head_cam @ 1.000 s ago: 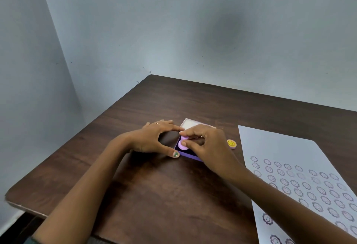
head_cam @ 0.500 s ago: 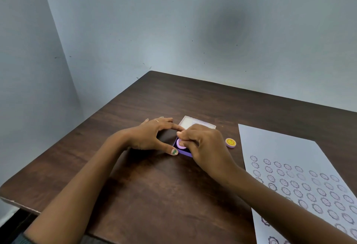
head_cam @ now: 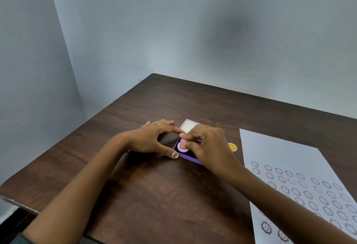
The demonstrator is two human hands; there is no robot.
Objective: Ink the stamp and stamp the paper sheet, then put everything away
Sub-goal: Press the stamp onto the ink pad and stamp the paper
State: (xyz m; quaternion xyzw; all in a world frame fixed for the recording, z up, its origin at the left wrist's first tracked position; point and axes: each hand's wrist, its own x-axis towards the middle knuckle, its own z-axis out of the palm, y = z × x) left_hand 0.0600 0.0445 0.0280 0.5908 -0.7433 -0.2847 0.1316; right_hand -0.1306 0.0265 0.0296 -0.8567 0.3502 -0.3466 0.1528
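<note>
A small purple ink pad box (head_cam: 188, 156) lies open on the dark wooden table (head_cam: 154, 195), its pale lid (head_cam: 188, 125) tipped back behind it. My right hand (head_cam: 208, 147) pinches a round pink stamp (head_cam: 182, 147) and holds it down on the pad. My left hand (head_cam: 154, 139) rests beside the box, thumb and forefinger touching its left edge. The white paper sheet (head_cam: 286, 156) lies to the right and carries several rows of purple flower-face prints.
A small round yellow smiley stamp (head_cam: 232, 147) lies on the table between the ink pad and the paper. Grey walls meet in a corner behind the table. The table's left edge (head_cam: 17, 200) runs close to my left forearm.
Both hands stay on the ink pad. The stamp stays pressed on the pad, with only slight shifts of my right fingers. The camera view has shifted slightly.
</note>
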